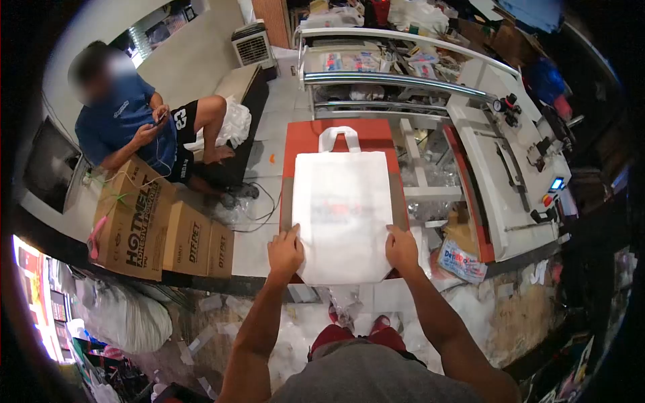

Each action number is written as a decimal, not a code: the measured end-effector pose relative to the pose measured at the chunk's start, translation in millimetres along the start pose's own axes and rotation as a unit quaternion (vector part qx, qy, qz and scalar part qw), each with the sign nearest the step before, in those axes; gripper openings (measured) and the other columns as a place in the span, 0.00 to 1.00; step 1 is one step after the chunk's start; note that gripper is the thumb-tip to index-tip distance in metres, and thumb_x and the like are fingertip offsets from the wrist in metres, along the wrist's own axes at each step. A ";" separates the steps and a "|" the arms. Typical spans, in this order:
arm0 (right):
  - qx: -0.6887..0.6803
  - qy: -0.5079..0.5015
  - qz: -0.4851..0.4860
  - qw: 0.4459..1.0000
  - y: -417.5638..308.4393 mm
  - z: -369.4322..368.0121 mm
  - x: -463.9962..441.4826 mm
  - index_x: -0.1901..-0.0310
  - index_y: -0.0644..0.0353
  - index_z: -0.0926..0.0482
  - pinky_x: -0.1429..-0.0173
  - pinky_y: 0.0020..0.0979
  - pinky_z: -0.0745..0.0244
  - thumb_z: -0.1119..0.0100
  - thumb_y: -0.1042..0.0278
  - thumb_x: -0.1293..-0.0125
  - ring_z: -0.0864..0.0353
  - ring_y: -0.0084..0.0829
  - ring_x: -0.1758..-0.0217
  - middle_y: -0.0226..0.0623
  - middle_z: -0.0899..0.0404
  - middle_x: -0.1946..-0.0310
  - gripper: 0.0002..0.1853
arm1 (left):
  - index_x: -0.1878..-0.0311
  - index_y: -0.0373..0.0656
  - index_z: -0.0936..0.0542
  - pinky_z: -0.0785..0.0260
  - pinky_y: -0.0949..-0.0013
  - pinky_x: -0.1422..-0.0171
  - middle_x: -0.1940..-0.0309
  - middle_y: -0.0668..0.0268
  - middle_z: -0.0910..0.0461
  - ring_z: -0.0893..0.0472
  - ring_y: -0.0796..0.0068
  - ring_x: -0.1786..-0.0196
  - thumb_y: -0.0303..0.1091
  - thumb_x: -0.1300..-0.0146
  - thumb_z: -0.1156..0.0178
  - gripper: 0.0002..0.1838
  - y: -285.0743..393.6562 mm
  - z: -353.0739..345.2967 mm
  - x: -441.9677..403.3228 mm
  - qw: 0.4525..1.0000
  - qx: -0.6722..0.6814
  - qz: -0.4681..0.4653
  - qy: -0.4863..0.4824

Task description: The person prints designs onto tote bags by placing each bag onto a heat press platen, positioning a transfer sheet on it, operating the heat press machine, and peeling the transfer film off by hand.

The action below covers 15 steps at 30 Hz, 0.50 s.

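Note:
A white tote bag (342,245) lies flat on the red platen (306,138) in front of me, its handle loop pointing away. Faint reddish and bluish print shows through near the bag's middle. My left hand (285,252) is closed on the bag's left edge, low down. At the opposite edge, my right hand (402,250) grips the bag at about the same height. The bag's lower end hangs past the platen toward my body. The fingertips are partly hidden.
To the right stands a heat press (500,168) with a lit display (557,184). Metal rollers (396,80) cross behind the platen. At left, a person (127,127) sits holding a phone beside cardboard boxes (191,235). Plastic scraps litter the floor.

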State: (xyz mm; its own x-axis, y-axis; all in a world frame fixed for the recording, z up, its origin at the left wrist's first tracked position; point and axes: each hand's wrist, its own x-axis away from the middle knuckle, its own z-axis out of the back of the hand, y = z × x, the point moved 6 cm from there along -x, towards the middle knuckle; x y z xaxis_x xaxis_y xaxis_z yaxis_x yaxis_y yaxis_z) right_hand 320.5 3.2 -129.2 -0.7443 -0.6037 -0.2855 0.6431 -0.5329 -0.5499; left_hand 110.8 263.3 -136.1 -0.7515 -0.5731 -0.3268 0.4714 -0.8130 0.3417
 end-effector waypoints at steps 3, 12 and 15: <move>-0.008 -0.042 -0.043 0.998 4.3 1.6 -3.2 0.46 0.62 0.21 0.49 0.48 0.26 0.42 0.73 0.38 0.21 0.54 0.56 0.51 0.17 0.57 0.17 | 0.38 0.49 0.23 0.32 0.48 0.53 0.60 0.58 0.19 0.21 0.53 0.57 0.33 0.38 0.45 0.23 -5.7 -3.7 -2.7 0.999 0.011 0.019 -0.023; 0.008 0.005 -0.022 1.000 13.1 10.3 -33.6 0.41 0.62 0.25 0.42 0.48 0.29 0.40 0.70 0.37 0.23 0.53 0.48 0.52 0.20 0.53 0.21 | 0.38 0.43 0.24 0.33 0.46 0.46 0.53 0.53 0.18 0.22 0.49 0.51 0.33 0.44 0.44 0.27 -9.8 5.6 -21.4 0.995 0.029 0.048 -0.080; 0.065 0.040 0.067 0.995 -11.6 -4.7 -77.8 0.37 0.62 0.27 0.25 0.51 0.42 0.41 0.66 0.34 0.37 0.58 0.29 0.55 0.32 0.35 0.24 | 0.38 0.42 0.25 0.32 0.48 0.40 0.46 0.53 0.21 0.23 0.48 0.46 0.34 0.45 0.42 0.28 5.4 9.2 -65.6 0.996 0.090 -0.026 -0.007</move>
State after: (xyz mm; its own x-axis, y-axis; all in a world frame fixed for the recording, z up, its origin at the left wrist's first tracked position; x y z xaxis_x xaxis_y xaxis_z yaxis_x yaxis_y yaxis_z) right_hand 370.1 59.1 -104.3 -0.6596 -0.6282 -0.4128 0.7509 -0.5270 -0.3980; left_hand 158.4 297.4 -104.7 -0.7799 -0.5279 -0.3362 0.3417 -0.8092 0.4780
